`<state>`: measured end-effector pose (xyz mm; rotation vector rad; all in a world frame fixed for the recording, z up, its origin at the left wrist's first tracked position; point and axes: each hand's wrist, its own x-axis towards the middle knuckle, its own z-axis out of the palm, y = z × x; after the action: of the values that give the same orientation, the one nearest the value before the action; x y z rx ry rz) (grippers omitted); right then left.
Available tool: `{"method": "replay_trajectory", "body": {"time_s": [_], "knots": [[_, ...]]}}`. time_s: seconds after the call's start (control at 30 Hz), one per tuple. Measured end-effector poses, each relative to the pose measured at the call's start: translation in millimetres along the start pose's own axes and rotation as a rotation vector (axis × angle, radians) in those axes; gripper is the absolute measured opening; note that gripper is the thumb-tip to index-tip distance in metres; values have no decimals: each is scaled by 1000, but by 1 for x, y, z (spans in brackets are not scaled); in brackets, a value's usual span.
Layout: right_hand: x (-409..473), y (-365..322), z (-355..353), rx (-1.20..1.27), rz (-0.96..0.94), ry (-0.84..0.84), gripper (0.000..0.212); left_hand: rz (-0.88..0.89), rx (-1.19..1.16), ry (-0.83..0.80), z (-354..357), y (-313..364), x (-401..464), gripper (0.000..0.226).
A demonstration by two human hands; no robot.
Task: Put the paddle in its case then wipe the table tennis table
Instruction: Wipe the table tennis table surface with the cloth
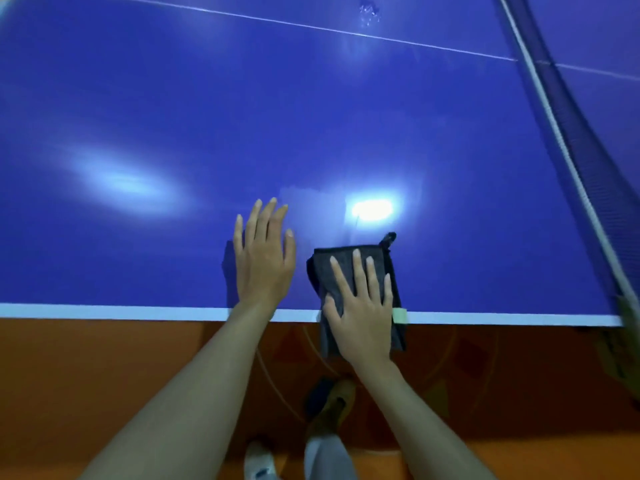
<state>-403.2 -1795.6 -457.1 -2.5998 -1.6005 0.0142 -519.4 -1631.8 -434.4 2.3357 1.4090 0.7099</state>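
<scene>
**A:** What fills the view?

**B:** A blue table tennis counter (242, 116), seen from above, with a white edge line running across the near side. The net (568, 133) crosses the upper right corner. Bright glare patches sit on the surface, and a small cluster of droplets or marks (370, 13) lies far off near a thin white line. Below the counter is an orange floor (104, 375).

**A:** And the hands?

**B:** Both reach forward over the near edge. The left hand (265, 258) lies flat on the bare blue surface, fingers straight and slightly spread, holding nothing. The right hand (360, 306) presses flat on a folded dark grey cloth (346, 268), fingers straight on top of it, not curled round it.

**A:** Where does the cloth lie?

**B:** Just to the right of the left hand, not touching it. Its long axis runs away from the person; its near end hangs over the counter's edge. A small loop (388, 239) sticks out at its far right corner.

**A:** Paddle or case?

**B:** Neither is in view, so this looks like the wiping step. Nearly all the unwiped-looking surface lies ahead and to the left of the cloth, so a forward push by the right hand seems likely.
</scene>
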Motion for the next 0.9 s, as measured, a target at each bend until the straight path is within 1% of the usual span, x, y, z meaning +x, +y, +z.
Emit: {"method": "replay_trajectory", "body": {"time_s": [0.1,0.23,0.4,0.7,0.8,0.9], "knots": [[-25,-11,-1,-10,28,-8,66,4,129,-15,-21,-32,-8,45],[9,-13,-4,-18,43,-20,67,-16,246,-84,-32,-67,-7,51],[96,-13,0,3,25,41,67,30,310,-86,-28,-74,-12,52],[279,-31,8,46,59,104,62,-32,320,-152,-26,-73,-8,55],[320,-42,13,68,78,108,60,-44,326,-179,-24,-74,-6,55],[333,-45,17,66,85,93,59,-39,323,-195,-23,-77,-6,55]]}}
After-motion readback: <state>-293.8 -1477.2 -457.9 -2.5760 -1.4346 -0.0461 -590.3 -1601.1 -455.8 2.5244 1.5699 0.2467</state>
